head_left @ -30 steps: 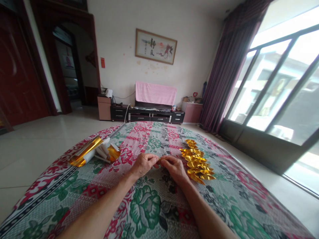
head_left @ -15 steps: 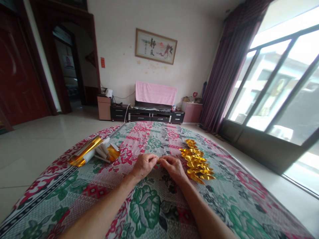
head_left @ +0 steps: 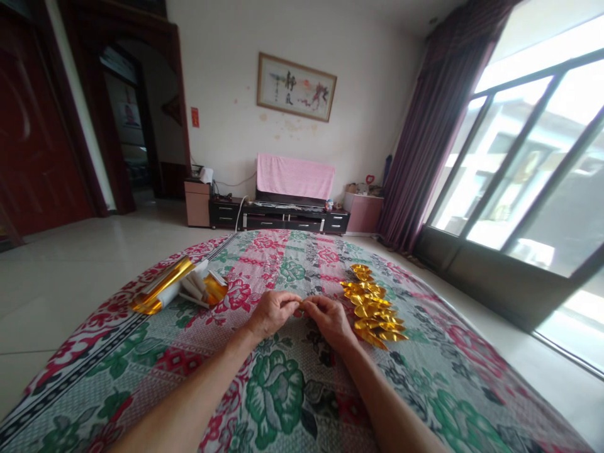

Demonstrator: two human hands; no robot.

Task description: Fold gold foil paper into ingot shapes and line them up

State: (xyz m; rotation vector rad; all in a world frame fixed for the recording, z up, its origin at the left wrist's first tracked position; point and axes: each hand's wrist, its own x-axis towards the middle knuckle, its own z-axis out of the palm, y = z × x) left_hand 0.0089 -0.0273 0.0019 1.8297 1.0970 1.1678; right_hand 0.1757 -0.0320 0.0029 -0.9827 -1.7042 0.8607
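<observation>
Over the middle of the flowered cloth, my left hand [head_left: 275, 312] and my right hand [head_left: 329, 319] meet at their fingertips. Both pinch a small gold foil piece [head_left: 301, 306], mostly hidden by the fingers. Just right of my right hand lies a cluster of folded gold foil pieces [head_left: 372, 305], set close together in a long group. Farther to the left are rolled gold foil sheets [head_left: 163, 292] with white backs, beside several white and gold strips [head_left: 202, 286].
A round table with a red, green and grey patterned cloth [head_left: 278, 390] fills the foreground. Beyond it stand a low black cabinet [head_left: 283, 220] and a screen under a pink towel [head_left: 296, 176]. Large windows are at right.
The fingers have shifted very slightly around the small gold piece, and less of it shows. The foil pieces on the cloth have not moved.
</observation>
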